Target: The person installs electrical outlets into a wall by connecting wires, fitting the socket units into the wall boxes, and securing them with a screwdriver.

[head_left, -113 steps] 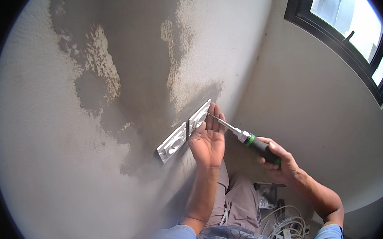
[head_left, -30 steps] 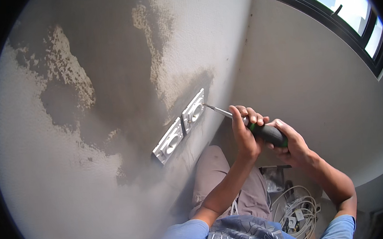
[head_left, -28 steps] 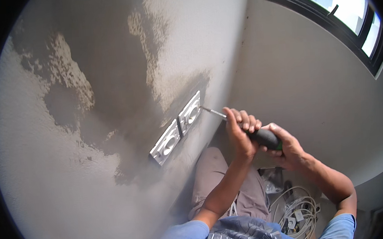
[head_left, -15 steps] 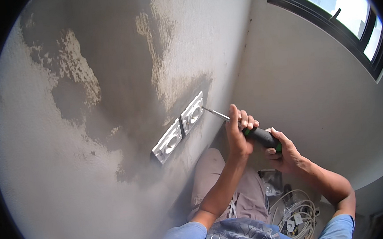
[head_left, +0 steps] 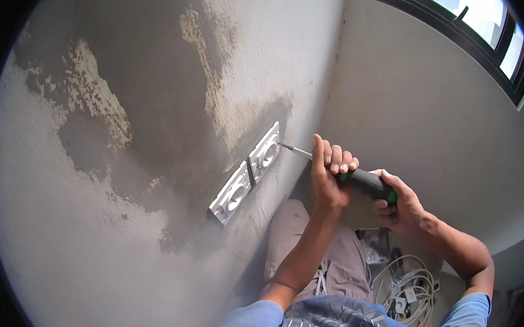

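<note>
View: head camera, looking down at both hands and the wall [head_left: 167, 109].
Screwdriver [head_left: 367, 185]: black-and-green handle, slanted; tip meets the outer edge of the right-hand plate [head_left: 265, 145], or stops just short of it; exact contact cannot be told.
Right hand [head_left: 403, 205]: fingers closed around the rear of the handle, likely the place for applying turn and push.
Left hand [head_left: 330, 180]: fingers curled over the handle's front end, thumb raised beside it; this forward hold presumably steadies the shaft and aims the tip.
Left-hand plate [head_left: 232, 196]: white, round opening, mounted end to end with its neighbour; neither hand touches it.
Hand spacing: one ahead of the other along the handle, probably to limit wobble.
Cables [head_left: 414, 292]: coiled on the floor beside the legs, apart from the tool.
Window [head_left: 440, 14]: dark-framed, upper right; daylight presumably helps sight the tip.
</note>
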A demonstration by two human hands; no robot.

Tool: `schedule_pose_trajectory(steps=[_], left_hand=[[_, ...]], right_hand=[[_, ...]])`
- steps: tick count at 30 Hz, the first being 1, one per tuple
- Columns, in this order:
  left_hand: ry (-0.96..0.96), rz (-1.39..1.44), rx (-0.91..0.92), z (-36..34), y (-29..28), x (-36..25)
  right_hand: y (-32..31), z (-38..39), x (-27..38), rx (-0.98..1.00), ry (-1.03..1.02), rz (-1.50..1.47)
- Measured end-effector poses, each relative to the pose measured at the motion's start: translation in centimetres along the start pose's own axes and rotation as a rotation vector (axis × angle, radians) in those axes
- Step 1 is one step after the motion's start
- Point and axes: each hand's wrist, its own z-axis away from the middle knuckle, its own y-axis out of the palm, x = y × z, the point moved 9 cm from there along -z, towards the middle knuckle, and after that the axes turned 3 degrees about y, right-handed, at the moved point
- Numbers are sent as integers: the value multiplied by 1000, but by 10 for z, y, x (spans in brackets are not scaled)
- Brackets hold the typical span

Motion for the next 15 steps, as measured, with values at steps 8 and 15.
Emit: schedule_pose_trajectory(steps=[8, 15], left_hand=[[29, -16, -63, 1, 0, -8], [5, -27, -37, 0, 1, -1]], right_hand=[[32, 35, 57, -118, -882, 868], [-5, 1, 5, 53, 19, 6]])
